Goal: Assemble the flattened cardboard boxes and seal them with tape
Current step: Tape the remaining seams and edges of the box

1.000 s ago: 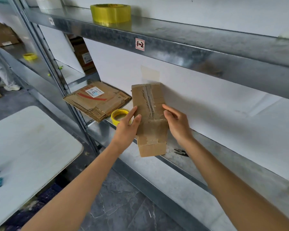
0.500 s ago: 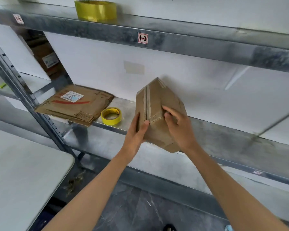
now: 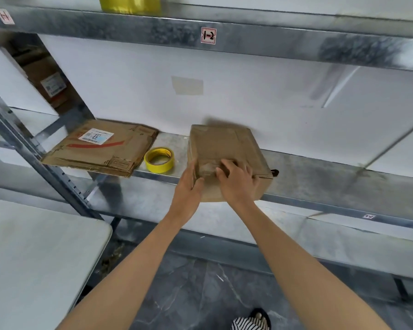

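the left hand (image 3: 188,184) grips the near left corner of the cardboard box (image 3: 224,144): thumb on the near face, fingers along the left side. the right hand (image 3: 236,182) lies over the near top edge of the box, with its fingers bent onto the top face. motion blur hides the finer finger detail.

the box is assembled and closed, tilted slightly, and sits at the front lip of the metal shelf (image 3: 320,172) with its near face projecting past the lip. whether its full weight is on the shelf cannot be told.

- just left of the box: a yellow tape roll (image 3: 159,160), lying flat, apart from it.
- further left of the box: a flattened carton (image 3: 100,148) with a white label, overhanging the lip.
- touching or just behind the box's right corner: a small dark object (image 3: 275,172), not identifiable.
- right of the box: bare shelf surface along the white back panel (image 3: 272,103).
- above the box: an upper shelf (image 3: 272,39) with a tag reading "1-2" (image 3: 208,35), and a yellow roll (image 3: 129,4) on top of it.
- below and left of the box: a pale table (image 3: 34,253), with open floor (image 3: 200,294) between it and the rack — grey stone tiles.
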